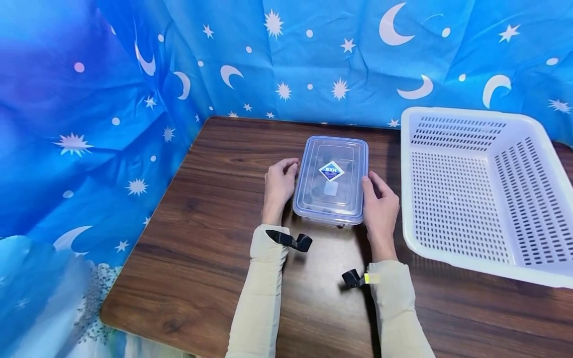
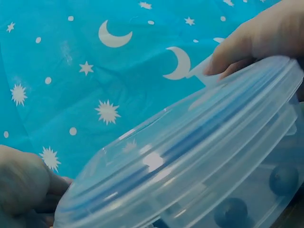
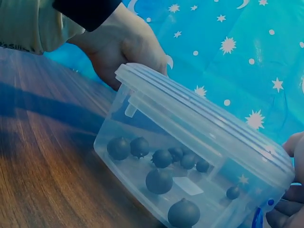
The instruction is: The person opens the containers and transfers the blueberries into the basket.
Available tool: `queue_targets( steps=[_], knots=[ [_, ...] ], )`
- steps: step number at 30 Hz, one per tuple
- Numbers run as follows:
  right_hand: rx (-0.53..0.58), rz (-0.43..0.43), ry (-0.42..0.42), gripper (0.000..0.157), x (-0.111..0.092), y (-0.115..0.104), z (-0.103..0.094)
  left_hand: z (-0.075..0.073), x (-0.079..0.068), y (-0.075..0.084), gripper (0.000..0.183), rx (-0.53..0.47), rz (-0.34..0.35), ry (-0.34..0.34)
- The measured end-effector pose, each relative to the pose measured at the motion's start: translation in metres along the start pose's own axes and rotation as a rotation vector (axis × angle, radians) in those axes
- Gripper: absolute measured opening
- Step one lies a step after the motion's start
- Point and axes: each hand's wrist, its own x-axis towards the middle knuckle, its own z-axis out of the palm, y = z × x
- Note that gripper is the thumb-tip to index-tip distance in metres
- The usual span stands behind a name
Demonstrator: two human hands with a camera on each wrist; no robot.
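A clear plastic food container [image 1: 332,149] with a blue-rimmed lid [image 1: 313,199] lies flat on the wooden table. A diamond-shaped label [image 1: 332,171] marks the lid's middle. Through the wall in the right wrist view, several dark round balls [image 3: 159,181] of different sizes show inside, their kind unclear. My left hand [image 1: 279,186] holds the container's left edge with bent fingers. On the opposite side, my right hand [image 1: 381,211] grips the edge, thumb on the lid's rim. The container's wall partly hides the fingers of both hands in the wrist views.
To the right stands a large white perforated basket [image 1: 408,199], close to my right hand. Behind and left of the brown table [image 1: 192,238] hangs a blue cloth [image 1: 313,64] with moons and stars.
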Motion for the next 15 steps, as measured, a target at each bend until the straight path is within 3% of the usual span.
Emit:
queue_targets(
  steps=[6,15],
  knots=[
    [-0.035,-0.084,0.021,0.038,-0.002,-0.004,-0.001,0.000,-0.005,0.006,0.026,-0.047,0.045,-0.007],
    [-0.073,-0.111,0.021,0.034,-0.003,-0.006,0.000,-0.001,-0.010,0.013,0.027,0.011,0.080,-0.009]
  ],
)
